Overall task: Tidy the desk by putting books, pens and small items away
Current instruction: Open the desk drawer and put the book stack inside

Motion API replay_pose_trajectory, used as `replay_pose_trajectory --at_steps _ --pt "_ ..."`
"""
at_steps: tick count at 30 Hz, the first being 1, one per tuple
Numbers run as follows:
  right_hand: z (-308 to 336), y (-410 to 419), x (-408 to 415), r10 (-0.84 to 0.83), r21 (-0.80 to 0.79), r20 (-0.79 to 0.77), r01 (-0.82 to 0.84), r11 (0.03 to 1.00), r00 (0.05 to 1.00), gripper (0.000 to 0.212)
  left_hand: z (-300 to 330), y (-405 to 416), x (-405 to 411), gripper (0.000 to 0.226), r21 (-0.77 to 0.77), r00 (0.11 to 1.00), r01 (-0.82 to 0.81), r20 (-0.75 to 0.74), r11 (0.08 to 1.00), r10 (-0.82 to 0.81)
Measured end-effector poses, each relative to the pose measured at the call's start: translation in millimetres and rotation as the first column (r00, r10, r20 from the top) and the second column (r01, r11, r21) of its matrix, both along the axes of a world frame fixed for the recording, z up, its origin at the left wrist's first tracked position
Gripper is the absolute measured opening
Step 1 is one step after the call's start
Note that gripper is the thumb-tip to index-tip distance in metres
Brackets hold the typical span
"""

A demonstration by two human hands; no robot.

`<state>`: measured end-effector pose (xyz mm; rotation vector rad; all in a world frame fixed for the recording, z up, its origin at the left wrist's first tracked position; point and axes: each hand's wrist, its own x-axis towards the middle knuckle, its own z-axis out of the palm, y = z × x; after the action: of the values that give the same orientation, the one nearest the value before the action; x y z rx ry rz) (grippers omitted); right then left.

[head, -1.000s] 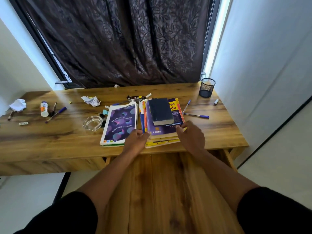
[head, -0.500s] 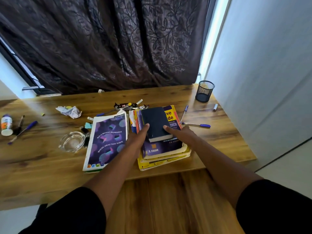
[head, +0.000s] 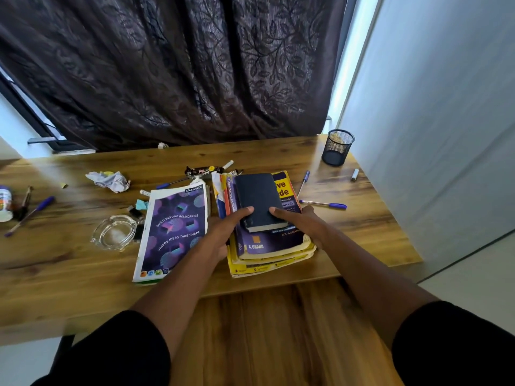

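Sitting atop the stacked books (head: 267, 243) is a small dark book (head: 257, 200), matte and thick, gripped at its near corners by the left hand (head: 227, 232) and right hand (head: 299, 222). Beside the stack lie a purple notebook (head: 174, 232), pens (head: 324, 204), crumpled paper (head: 110, 181): tidying seems barely begun, the pen cup (head: 337, 147) apparently unfilled.

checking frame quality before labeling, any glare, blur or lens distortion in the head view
Head view: daylight from the gap right of the dark patterned curtain puts pale glare on the wooden desk near the black mesh pen cup; wide-angle bending curves the desk edges; the purple pen and white bottle at far left look soft; the small dark book under both hands stays sharp.
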<state>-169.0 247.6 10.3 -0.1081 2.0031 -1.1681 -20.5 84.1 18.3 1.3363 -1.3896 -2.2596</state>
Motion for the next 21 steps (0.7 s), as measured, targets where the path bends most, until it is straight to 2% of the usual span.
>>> replay_pose_trajectory --at_steps 3,6,8,12,14,18,19,21 --pt "3.5 2.2 6.1 0.011 -0.028 0.016 -0.011 1.000 1.000 0.139 -3.0 1.9 7.1 0.116 0.016 0.999 -0.029 -0.039 0.999 0.029" --pt "7.0 9.8 12.9 0.040 -0.070 0.012 -0.039 0.997 0.999 0.140 -2.3 4.3 16.3 0.099 0.031 0.994 -0.004 -0.105 1.000 0.007" --pt "7.6 14.8 17.8 0.058 -0.090 -0.032 -0.061 0.994 0.998 0.130 -2.8 7.5 21.3 0.083 0.039 0.989 0.008 -0.148 0.999 -0.002" --pt "11.8 21.2 29.8 0.096 -0.129 -0.086 -0.107 0.986 0.992 0.125 -6.8 13.7 32.4 0.076 0.024 0.982 -0.003 -0.191 1.000 0.008" --pt "14.3 24.5 39.5 0.107 -0.129 -0.086 -0.118 0.985 0.991 0.123 -7.7 15.0 41.4 0.077 0.019 0.978 -0.009 -0.208 1.000 0.012" --pt "15.6 37.1 62.4 0.091 -0.115 -0.105 -0.102 0.988 0.990 0.123 -6.2 22.9 63.6 0.094 -0.007 0.974 0.001 -0.226 1.000 -0.002" --pt "18.4 42.8 70.3 0.087 -0.128 -0.099 -0.099 0.987 0.991 0.117 -6.0 27.6 70.1 0.095 -0.003 0.974 -0.008 -0.225 1.000 0.007" --pt "24.7 56.1 85.8 0.097 -0.173 -0.083 -0.110 0.979 0.992 0.088 -7.5 38.2 82.9 0.095 0.005 0.975 -0.016 -0.220 1.000 0.017"
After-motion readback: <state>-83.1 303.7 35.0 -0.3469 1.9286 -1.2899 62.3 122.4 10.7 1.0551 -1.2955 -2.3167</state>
